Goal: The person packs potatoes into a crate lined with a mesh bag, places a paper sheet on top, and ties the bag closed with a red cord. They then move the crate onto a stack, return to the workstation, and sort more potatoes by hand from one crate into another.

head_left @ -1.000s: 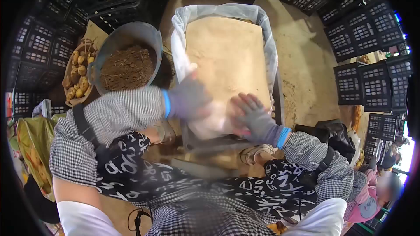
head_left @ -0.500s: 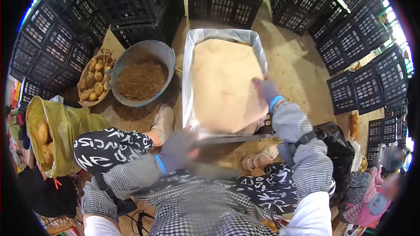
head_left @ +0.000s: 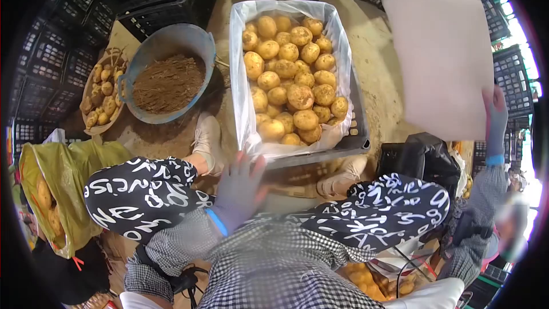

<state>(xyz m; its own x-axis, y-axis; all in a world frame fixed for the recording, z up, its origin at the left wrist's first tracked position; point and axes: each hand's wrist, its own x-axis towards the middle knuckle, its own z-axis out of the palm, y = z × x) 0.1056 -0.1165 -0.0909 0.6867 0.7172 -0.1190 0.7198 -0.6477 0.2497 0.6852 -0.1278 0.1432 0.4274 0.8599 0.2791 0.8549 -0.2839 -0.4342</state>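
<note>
One pinkish rectangular sheet (head_left: 440, 63) extends left from our pinching right hand (head_left: 497, 113), our open, empty left hand (head_left: 238, 187) nearer round yellow potatoes (head_left: 300, 96).

A smooth, matt, paper-like pale pink rectangular sheet (head_left: 437, 63); a crinkled, translucent white plastic liner (head_left: 238, 80) with slight sheen; round yellow-brown potatoes (head_left: 300, 96), smooth-skinned with rough earthy patches; a dull blue-grey oval plastic tub (head_left: 191, 44); rough, crumbly brown soil (head_left: 168, 84); a matt grey cloth glove (head_left: 237, 190).
</note>
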